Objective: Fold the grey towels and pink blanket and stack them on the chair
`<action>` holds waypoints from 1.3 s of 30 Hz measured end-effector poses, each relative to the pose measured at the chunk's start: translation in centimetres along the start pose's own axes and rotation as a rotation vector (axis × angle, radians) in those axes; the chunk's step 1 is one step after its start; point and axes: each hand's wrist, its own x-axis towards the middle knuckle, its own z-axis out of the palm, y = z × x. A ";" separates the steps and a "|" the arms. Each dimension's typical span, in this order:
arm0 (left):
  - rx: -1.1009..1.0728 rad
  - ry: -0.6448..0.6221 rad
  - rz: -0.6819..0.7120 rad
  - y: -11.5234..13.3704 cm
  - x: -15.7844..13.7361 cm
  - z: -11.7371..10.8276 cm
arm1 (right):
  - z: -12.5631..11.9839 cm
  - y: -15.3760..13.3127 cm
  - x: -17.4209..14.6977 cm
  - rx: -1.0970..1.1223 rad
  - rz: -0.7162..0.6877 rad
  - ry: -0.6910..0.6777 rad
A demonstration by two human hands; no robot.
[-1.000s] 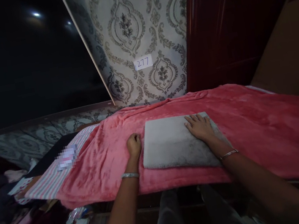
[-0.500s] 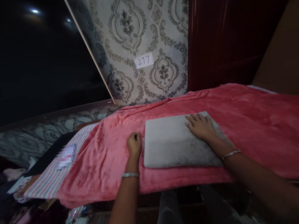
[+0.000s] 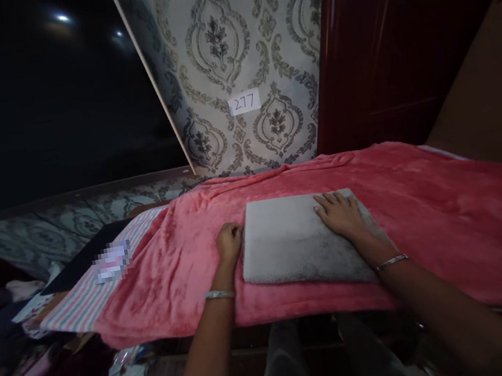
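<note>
A grey, plush folded cloth lies flat on a pink fleece blanket. My right hand rests palm down on its far right part, fingers spread. Close against the cloth's left edge is my left hand, set down on the blanket with its fingers curled in. What those fingers hold, if anything, is hidden. Each wrist wears a silver-coloured bangle.
The blanket covers a long surface, with a striped cloth and a blurred-out item at its left. Behind stand a large dark screen and a patterned wall with a paper label reading 277. Clothes and papers lie piled lower left.
My left hand has shifted slightly right, closer to the cloth's left edge. My right hand stays spread on the cloth. The view has moved a little.
</note>
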 end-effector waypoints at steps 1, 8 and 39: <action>-0.010 0.011 -0.009 -0.1 0.0 0.0 | 0.0 0.0 0.0 0.000 -0.002 0.000; -0.065 0.003 -0.007 -0.2 0.0 0.2 | 0.0 0.0 0.0 0.004 -0.007 0.005; -0.068 -0.024 -0.040 0.6 0.0 0.0 | 0.4 0.2 0.1 0.009 -0.020 0.028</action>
